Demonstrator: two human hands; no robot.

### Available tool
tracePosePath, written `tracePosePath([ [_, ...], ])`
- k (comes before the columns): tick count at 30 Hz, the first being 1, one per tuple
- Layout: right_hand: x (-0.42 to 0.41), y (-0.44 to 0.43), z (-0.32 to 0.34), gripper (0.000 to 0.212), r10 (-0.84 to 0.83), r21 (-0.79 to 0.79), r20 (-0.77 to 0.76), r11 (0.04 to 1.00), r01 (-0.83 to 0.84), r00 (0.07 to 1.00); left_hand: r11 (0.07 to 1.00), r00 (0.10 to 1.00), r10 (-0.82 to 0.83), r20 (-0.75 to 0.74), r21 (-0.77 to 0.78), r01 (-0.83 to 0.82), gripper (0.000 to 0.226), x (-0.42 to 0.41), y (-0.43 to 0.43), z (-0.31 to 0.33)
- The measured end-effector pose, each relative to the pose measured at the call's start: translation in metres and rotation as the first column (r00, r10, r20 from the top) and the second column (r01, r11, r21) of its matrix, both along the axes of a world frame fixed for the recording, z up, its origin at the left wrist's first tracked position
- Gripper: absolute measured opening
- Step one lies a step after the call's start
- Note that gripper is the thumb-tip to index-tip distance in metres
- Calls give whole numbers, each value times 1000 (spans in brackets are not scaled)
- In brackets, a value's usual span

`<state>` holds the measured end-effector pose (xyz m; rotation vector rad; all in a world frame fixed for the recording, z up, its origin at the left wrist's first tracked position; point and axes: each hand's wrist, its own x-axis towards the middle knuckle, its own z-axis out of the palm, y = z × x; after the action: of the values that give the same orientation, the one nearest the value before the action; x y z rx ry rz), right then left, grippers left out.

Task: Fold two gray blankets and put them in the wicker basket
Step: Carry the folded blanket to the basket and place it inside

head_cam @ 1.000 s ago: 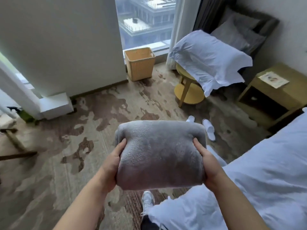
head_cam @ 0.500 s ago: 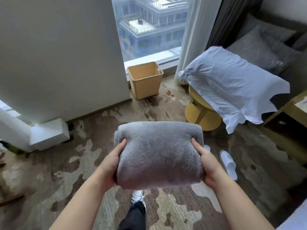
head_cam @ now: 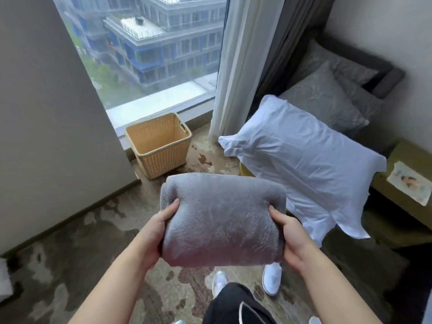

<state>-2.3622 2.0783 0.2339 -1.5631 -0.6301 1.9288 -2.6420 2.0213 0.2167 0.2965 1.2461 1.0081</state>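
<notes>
- The patterned brown and beige carpet (head_cam: 70, 265) fills the lower half of the view, from 3 o'clock round to 9 o'clock.
- A plain pale wall (head_cam: 46, 136) stands at 9 to 11 o'clock.
- The window (head_cam: 152, 54) sits at 12 o'clock and shows buildings outside. A light curtain (head_cam: 245, 66) hangs along its right edge at 1 o'clock.
- A white pillow (head_cam: 304, 164) lies at 3 o'clock. Two gray cushions (head_cam: 327, 99) lean behind it at 2 o'clock.
- The folded gray blanket (head_cam: 222, 218) is at the centre of the view, a thick rounded bundle held level in the air above the carpet. Its right end overlaps the pillow's near corner in the view.
- The wicker basket (head_cam: 163, 160) stands upright on the carpet against the window sill, at 11 o'clock from the blanket and apart from it, with its open top up.
- An olive nightstand (head_cam: 383, 190) is at 3 o'clock by the frame edge, with a printed card (head_cam: 409, 183) lying on top.
- The left hand (head_cam: 154, 232) clamps the blanket's left end, thumb on top. The right hand (head_cam: 289, 235) clamps the right end the same way. The fingers under the bundle are hidden.
- A white slipper (head_cam: 271, 279) lies on the carpet at 5 o'clock, just below the blanket's right end.
</notes>
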Motion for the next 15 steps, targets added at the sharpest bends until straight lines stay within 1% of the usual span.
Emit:
tracePosePath([
  [2, -14, 55, -9, 40, 5, -8, -1, 1000, -5, 1000, 1000, 1000, -6, -13, -10, 6, 50, -16, 50, -8],
  [3, -23, 85, -15, 41, 22, -2, 9, 1000, -22, 1000, 1000, 999, 15, -29, -9, -16, 59, -23, 76, -13],
  [6, -60, 178, -32, 40, 82, 12, 15, 997, -82, 997, 980, 970, 189, -155, -35, -196, 89, -45, 151, -32],
  [7, -75, 210, -35, 38, 111, 7, 7, 994, -111, 994, 964, 947, 246, -206, -50, -262, 94, -54, 174, -35],
  [8, -90, 238, -35, 36, 147, 5, 9, 989, -147, 989, 951, 928, 283, -241, -57, -304, 94, -63, 196, -36],
  [10, -115, 288, -36, 35, 207, 6, 38, 978, -207, 978, 941, 915, 318, -250, -38, -337, 80, -78, 231, -35],
  [12, -141, 338, -33, 36, 275, 17, 46, 961, -276, 960, 921, 902, 379, -206, -14, -389, 60, -97, 262, -30],
  [15, -178, 396, -29, 36, 349, 13, 66, 936, -351, 935, 880, 881, 458, -120, -81, -468, 48, -122, 301, -24],
])
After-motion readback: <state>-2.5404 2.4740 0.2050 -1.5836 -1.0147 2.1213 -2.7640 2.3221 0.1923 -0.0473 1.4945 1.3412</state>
